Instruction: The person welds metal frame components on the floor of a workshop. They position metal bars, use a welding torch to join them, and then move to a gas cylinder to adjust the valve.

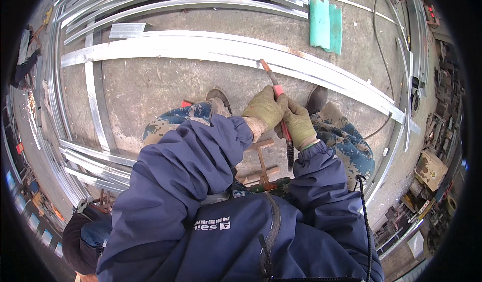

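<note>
Both my hands wear olive work gloves and meet in front of me, wrapped around a welding torch (277, 89) with a red handle. My left hand (263, 108) closes on the upper part of the handle. Just below and to the right, my right hand (299, 123) grips its lower part. From there a dark ribbed cable sleeve runs down toward my body. The torch's copper-coloured nozzle points away from me and overlaps the near edge of a long shiny metal profile (201, 46). I cannot tell whether the tip touches the metal.
More metal profiles (191, 5) lie across the far side. A green sheet piece (325, 26) lies beyond the long profile. A low wooden stool (262, 164) stands between my legs. Stacked rails (98, 169) are at the left; a dark cable (380, 36) runs along the right.
</note>
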Tool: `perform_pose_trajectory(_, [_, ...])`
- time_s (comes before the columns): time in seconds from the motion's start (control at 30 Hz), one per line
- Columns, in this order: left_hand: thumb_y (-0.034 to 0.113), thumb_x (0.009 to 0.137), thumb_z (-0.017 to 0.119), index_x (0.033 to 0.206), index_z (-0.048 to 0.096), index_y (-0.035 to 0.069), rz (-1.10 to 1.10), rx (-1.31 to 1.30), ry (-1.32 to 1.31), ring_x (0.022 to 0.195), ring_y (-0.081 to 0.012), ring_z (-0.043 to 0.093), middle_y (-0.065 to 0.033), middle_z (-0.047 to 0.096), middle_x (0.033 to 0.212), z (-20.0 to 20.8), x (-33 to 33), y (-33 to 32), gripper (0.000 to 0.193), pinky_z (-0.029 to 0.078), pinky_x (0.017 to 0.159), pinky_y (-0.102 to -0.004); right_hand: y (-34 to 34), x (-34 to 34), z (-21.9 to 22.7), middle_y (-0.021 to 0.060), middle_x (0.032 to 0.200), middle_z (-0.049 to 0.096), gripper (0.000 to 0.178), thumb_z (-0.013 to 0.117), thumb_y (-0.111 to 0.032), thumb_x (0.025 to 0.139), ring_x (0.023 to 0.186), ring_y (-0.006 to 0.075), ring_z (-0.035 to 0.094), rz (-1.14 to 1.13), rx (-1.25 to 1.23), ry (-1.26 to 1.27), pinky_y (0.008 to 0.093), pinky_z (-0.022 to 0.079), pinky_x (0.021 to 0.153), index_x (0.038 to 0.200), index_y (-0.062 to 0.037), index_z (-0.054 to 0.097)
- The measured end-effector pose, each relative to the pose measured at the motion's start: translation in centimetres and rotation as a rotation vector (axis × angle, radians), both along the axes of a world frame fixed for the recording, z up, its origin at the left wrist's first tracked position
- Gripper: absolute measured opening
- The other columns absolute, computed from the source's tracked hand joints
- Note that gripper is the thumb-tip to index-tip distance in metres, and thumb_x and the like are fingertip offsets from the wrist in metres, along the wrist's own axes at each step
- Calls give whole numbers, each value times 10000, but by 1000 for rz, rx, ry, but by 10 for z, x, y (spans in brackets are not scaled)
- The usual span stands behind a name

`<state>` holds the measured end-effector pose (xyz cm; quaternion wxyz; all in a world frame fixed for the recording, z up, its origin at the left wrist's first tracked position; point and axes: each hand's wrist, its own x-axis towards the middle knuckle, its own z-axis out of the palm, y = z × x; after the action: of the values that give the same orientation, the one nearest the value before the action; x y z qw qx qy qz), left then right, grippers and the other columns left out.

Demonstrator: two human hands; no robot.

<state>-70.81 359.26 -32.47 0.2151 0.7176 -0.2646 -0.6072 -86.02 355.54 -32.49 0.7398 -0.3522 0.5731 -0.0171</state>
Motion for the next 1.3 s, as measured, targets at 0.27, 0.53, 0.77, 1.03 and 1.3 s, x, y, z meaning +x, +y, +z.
perform_pose_trajectory(0.27, [404, 1007, 547, 1246, 606, -24, -8, 11, 27, 1105, -373, 684, -248, 692, 1162, 14, 7, -2, 494, 518, 954, -448, -2, 2, 1, 50, 810, 670, 422, 646, -322, 1049, 576, 141, 614, 44, 12, -11, 295, 474, 478, 1406, -102, 610])
perform_pose_trajectory(0.53, [414, 1001, 550, 1251, 604, -27, -29, 23, 12, 1124, -383, 677, -259, 683, 1189, 15, 7, -3, 510, 513, 973, -457, 0, 1, -2, 28, 734, 662, 419, 666, -387, 1032, 546, 116, 604, 48, -26, -28, 261, 454, 461, 1297, -64, 638])
perform_pose_trajectory(0.77, [414, 1005, 588, 1240, 600, -6, 3, -27, 30, 1062, -323, 692, -225, 688, 1147, -6, 0, 0, 481, 542, 907, -414, 1, 3, 2, 35, 784, 666, 427, 652, -357, 1043, 582, 128, 610, 21, -57, 20, 288, 467, 480, 1376, -89, 632])
perform_pose_trajectory(1.03, [450, 1004, 607, 1279, 571, 18, 43, -172, 21, 1024, -309, 717, -189, 694, 1146, 1, 1, -5, 514, 566, 881, -413, -14, 4, -4, 31, 751, 654, 385, 680, -352, 1027, 545, 130, 587, -51, -76, -70, 281, 449, 463, 1285, -67, 656])
perform_pose_trajectory(1.3, [468, 1000, 618, 1297, 560, 25, 65, -136, 16, 998, -297, 734, -192, 700, 1156, 0, 5, -13, 536, 598, 833, -398, -21, 19, -4, 44, 713, 655, 316, 672, -310, 1030, 502, 148, 590, -78, -63, -14, 289, 439, 427, 1216, -54, 667])
